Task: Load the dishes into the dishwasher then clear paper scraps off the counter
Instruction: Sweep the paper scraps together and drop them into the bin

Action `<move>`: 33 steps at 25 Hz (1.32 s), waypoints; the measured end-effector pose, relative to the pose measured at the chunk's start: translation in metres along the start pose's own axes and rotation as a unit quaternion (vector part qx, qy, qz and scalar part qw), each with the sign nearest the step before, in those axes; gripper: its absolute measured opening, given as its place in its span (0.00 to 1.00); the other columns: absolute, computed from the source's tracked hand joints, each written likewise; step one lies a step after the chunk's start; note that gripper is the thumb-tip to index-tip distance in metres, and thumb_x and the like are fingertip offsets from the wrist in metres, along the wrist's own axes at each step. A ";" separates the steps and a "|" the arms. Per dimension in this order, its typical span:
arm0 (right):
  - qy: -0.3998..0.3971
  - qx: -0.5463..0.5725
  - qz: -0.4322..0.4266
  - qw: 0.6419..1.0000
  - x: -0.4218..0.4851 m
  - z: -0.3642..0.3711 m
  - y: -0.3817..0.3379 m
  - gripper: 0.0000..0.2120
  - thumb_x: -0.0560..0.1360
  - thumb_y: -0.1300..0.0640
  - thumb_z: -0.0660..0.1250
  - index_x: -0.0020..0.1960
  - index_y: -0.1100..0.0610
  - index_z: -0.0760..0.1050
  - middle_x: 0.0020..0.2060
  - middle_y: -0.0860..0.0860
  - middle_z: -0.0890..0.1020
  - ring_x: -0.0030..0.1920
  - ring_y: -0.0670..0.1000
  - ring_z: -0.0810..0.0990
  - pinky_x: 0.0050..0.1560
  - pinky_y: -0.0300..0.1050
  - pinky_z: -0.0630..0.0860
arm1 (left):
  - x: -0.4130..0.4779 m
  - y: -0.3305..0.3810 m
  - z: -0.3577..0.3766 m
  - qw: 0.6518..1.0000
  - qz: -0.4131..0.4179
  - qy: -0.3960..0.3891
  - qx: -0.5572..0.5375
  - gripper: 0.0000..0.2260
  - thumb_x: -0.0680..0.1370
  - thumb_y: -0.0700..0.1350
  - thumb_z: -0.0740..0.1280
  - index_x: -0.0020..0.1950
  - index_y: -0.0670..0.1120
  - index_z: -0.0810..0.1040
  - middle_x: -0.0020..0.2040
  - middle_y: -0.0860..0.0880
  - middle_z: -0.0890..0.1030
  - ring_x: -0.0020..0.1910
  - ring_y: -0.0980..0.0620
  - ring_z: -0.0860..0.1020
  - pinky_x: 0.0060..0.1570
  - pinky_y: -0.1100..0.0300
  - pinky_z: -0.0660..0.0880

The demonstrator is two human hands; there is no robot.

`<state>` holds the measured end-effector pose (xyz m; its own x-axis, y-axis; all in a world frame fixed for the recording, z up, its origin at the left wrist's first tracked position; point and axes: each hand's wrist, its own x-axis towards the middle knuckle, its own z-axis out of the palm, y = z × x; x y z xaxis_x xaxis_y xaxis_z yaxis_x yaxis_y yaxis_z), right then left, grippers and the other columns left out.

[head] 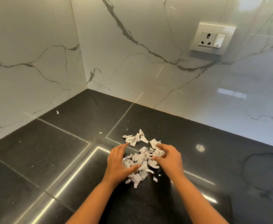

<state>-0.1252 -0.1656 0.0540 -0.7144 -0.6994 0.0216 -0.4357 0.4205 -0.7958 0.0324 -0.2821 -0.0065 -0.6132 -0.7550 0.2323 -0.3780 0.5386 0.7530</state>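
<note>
A heap of torn paper scraps (140, 160) is spread on the black table (51, 159), well out from its back corner. The left hand (118, 164) is laid against the heap's left side, released, with fingers nearly straight. The right hand (169, 159) is bent over its right side, and whether anything is pinched cannot be told. A smaller cluster (135, 139) is seen just behind the heap, toward that corner.

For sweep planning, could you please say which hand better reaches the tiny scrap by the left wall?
Likely left: the left hand is left of the pile, nearer the tiny scrap; the right hand sits opposite.
</note>
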 end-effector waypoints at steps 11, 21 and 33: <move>-0.021 -0.010 -0.054 0.998 0.041 0.028 0.005 0.10 0.72 0.49 0.69 0.51 0.51 0.81 0.48 0.46 0.81 0.52 0.46 0.77 0.54 0.43 0.73 | 0.046 -0.003 0.001 0.996 -0.048 -0.074 -0.008 0.51 0.58 0.75 0.65 0.75 0.59 0.50 0.76 0.55 0.54 0.74 0.56 0.53 0.72 0.52 0.57; -0.107 -0.016 -0.047 0.993 0.083 0.054 -0.011 0.09 0.73 0.49 0.68 0.43 0.54 0.82 0.32 0.45 0.80 0.33 0.43 0.76 0.36 0.37 0.71 | 0.077 -0.009 -0.004 0.969 -0.056 -0.038 -0.236 0.31 0.67 0.58 0.70 0.68 0.56 0.68 0.51 0.51 0.82 0.53 0.56 0.80 0.56 0.57 0.76; -0.314 -0.109 -0.194 0.923 0.119 0.089 -0.018 0.25 0.77 0.49 0.63 0.72 0.53 0.64 0.73 0.48 0.62 0.74 0.46 0.54 0.72 0.41 0.53 | 0.120 -0.050 -0.023 0.987 -0.013 -0.112 0.113 0.44 0.65 0.77 0.54 0.74 0.52 0.63 0.71 0.52 0.70 0.70 0.54 0.66 0.68 0.55 0.65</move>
<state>-0.1535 -0.3075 0.0169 -0.0535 -0.9900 -0.1307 -0.7411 0.1271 -0.6593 -0.0065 -0.4084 -0.0020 -0.7301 -0.6812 0.0539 -0.5248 0.6095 0.5942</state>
